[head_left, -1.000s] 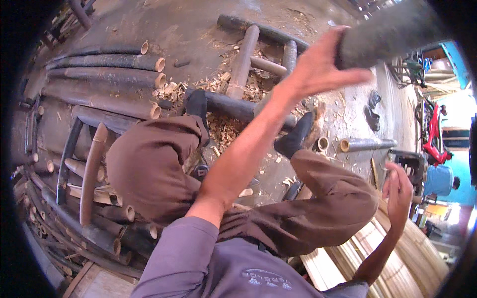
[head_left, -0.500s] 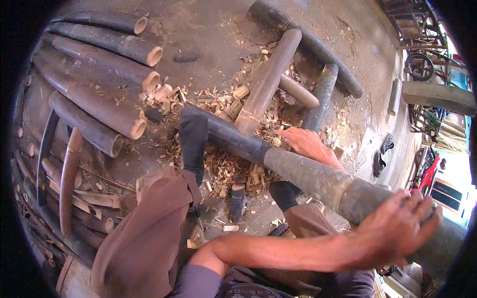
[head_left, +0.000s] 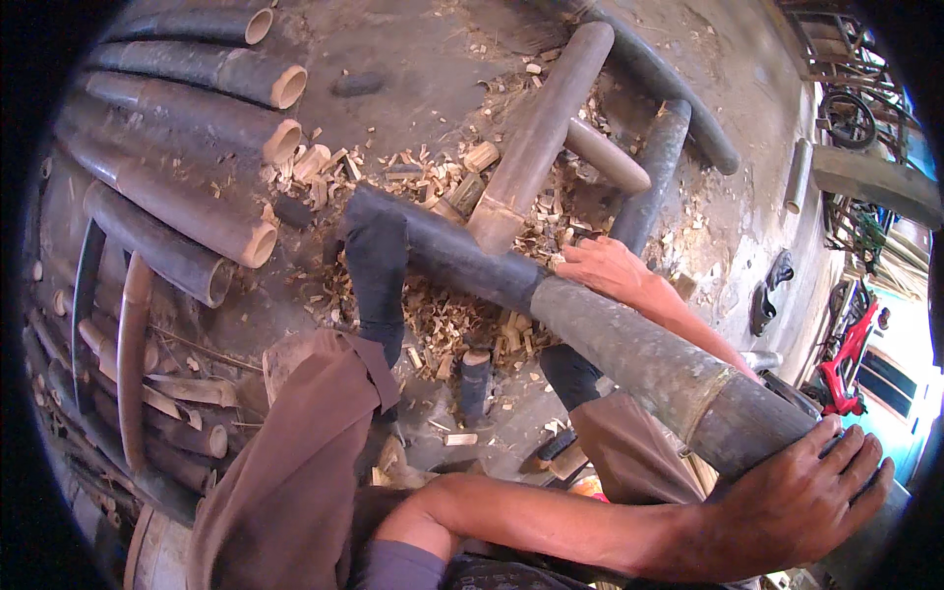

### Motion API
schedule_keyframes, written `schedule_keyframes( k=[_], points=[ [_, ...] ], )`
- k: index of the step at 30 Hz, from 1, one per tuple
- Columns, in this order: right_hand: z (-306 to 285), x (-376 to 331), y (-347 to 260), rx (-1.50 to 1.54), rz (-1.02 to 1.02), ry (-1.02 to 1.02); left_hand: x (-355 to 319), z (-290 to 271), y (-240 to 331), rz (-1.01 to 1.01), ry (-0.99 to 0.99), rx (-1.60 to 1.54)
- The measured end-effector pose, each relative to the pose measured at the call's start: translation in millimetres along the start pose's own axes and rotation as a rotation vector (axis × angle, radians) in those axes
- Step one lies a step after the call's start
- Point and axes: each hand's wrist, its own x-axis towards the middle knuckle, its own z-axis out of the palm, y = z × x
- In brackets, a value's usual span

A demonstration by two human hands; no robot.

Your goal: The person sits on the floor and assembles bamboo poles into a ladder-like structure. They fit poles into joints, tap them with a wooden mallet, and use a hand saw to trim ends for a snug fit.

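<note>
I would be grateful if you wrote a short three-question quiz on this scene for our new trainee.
1. Multiple choice: what lies scattered on the floor?
A) metal nails
B) pale chips
C) coils of rope

2. True or false: the right hand is nearer the top edge of the picture than the left hand.

3. Short answer: what does the left hand rest on?

Key:
1. B
2. True
3. A thick bamboo pole
</note>
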Motion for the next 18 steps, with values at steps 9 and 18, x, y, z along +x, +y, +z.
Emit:
schedule_keyframes(
  k=[9,18],
  points=[
    [-1,-85,-51,0.173,0.011,-0.235,-2,7,-13,0.013,0.163,0.192],
    [85,23,-258,0.667,0.884,0.068,-9,6,-9,0.038,-0.174,-0.015]
  ],
)
